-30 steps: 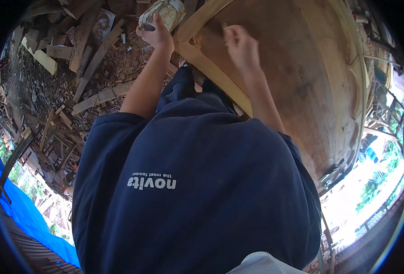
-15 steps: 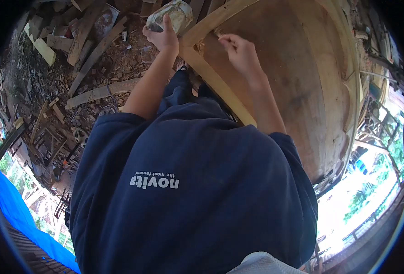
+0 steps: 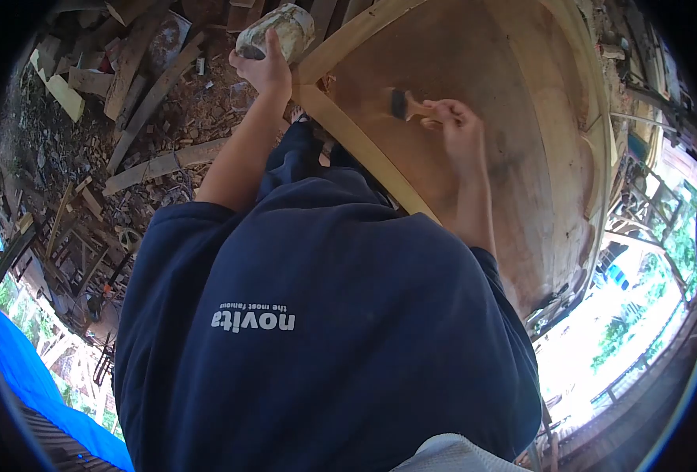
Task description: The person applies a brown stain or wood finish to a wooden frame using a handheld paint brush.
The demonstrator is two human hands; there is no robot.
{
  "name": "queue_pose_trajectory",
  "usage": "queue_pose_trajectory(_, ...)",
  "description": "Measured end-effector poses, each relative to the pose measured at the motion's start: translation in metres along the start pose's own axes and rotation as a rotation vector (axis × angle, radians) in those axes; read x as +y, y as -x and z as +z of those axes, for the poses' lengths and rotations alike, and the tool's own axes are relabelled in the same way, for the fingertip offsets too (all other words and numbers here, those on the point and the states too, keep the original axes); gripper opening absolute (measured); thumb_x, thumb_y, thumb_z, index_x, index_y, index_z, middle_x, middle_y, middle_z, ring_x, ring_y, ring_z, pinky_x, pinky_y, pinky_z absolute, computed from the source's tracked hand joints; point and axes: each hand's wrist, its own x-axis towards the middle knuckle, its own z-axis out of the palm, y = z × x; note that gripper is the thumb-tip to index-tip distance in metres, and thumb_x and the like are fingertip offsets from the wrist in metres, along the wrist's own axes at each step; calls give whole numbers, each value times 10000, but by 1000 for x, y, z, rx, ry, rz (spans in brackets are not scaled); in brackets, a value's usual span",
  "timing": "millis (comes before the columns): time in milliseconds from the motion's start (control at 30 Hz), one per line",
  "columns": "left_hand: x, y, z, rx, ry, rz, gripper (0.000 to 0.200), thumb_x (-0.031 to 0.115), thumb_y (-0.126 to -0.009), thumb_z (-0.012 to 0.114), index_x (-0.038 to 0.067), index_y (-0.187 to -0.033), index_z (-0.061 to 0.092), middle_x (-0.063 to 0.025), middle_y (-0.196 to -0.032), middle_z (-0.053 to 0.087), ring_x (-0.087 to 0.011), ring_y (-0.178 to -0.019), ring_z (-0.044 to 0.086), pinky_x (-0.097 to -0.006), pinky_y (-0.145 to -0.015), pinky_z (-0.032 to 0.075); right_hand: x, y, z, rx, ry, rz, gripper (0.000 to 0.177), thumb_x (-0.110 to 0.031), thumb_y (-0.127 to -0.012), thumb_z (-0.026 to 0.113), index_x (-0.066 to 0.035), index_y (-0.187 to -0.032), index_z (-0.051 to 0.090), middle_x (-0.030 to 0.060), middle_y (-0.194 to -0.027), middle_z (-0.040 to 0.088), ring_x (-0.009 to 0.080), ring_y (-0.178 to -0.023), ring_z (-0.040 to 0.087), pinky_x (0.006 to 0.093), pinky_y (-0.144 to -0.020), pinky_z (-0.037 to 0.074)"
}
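My left hand (image 3: 268,77) is wrapped round a whitish, stained container (image 3: 289,30), its thumb up along the side. The container is beside the corner of a pale wooden frame (image 3: 364,151). In my right hand (image 3: 462,132) is a paintbrush (image 3: 417,108), gripped by its wooden handle. Its dark bristles point left, over the brown wooden panel (image 3: 458,55) inside the frame. A glossy, wet-looking sheen shows on the panel near the bristles.
Wood offcuts (image 3: 137,67) and shavings litter the ground on the left, with a long curved plank (image 3: 167,161) among them. A raised wooden edge (image 3: 573,86) runs along the panel's right side. A blue tarp (image 3: 33,377) hangs at the lower left.
My right hand has moved right and down from the frame's corner, and the brush's dark bristles now show. The left hand and container have shifted slightly left in view.
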Motion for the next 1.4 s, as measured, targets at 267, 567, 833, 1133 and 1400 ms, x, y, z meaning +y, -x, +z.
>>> queue_pose_trajectory(267,13,9,2,45,-51,-53,1033,519,-757,752,40,-1445,148,-240,-1445,257,-380,-1307,362,-439,-1066,354,19,6,11,46,137,7,194,-155,-973,546,-2,-975,665,99,-840,706,145,-712,683,284,-664,506)
queue_pose_trajectory(567,8,8,1,20,-72,-32,1079,530,-766,730,68,-1479,65,-270,-1459,182,-429,-1299,365,-481,-1058,377,20,32,21,269,263,163,180,-99,-974,525,29,-953,650,103,-868,694,147,-715,678,289,-665,535)
queue_pose_trajectory(833,5,7,4,13,-57,-60,1092,541,-762,734,79,-1484,58,-269,-1475,157,-424,-1311,352,-477,-1065,375,24,37,-10,463,542,-6,149,-98,-958,564,24,-949,649,88,-926,700,144,-745,677,267,-694,541)
queue_pose_trajectory(1133,13,14,6,80,-83,-83,1133,574,-740,740,47,-1484,67,-281,-1470,233,-400,-1321,368,-443,-1070,383,-23,-47,-72,301,538,-144,174,-156,-964,564,-26,-963,680,45,-812,696,117,-693,659,262,-648,524)
queue_pose_trajectory(1400,12,11,5,55,-118,-138,1085,539,-768,733,100,-1489,51,-264,-1510,117,-411,-1338,325,-500,-1061,379,-27,-86,-79,26,532,-109,169,-142,-958,579,-18,-1031,666,60,-946,708,128,-835,666,252,-770,534)
